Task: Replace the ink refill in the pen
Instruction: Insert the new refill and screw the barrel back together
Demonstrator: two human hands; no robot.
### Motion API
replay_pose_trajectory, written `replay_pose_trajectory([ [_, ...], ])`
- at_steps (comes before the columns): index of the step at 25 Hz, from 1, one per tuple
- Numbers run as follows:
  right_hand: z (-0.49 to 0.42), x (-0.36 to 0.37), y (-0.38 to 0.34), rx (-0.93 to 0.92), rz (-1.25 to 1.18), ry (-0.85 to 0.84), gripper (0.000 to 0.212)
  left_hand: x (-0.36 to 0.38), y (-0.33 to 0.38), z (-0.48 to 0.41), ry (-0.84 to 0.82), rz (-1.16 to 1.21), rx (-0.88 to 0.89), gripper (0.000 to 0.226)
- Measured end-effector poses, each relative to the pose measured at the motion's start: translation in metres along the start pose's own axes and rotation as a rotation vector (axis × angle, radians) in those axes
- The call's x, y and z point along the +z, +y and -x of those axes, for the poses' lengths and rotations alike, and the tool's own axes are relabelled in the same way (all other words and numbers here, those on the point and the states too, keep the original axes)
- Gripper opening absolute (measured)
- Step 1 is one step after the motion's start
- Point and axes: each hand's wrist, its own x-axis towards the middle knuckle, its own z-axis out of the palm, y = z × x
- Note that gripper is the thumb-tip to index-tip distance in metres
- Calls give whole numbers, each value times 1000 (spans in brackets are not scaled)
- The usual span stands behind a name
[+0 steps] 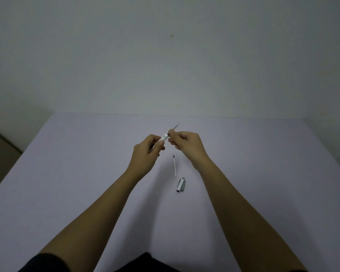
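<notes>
My left hand grips a white pen barrel, its open end pointing up and to the right. My right hand pinches a thin refill right at the barrel's mouth; its free end sticks out beyond my fingers, blurred. Both hands hover above the table. A second white refill with a dark tip lies on the table below my hands. Just nearer to me lies the white pen cap with a metal clip.
The table is covered in a pale lilac sheet and runs back to a plain wall. A brown box stands off the table's left edge. Dark clothing shows at the bottom edge.
</notes>
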Motion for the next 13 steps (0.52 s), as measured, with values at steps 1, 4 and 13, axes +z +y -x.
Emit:
replay_pose_trajectory([
  [1, 0, 0, 4, 21, 15, -26, 24, 1, -1, -1, 3, 7, -10, 15],
  [4, -2, -3, 29, 104, -18, 56, 32, 3, -1, -5, 16, 34, -31, 15],
  [13, 11, -26, 157, 382, 541, 184, 24, 11, -24, -18, -18, 83, -132, 16],
])
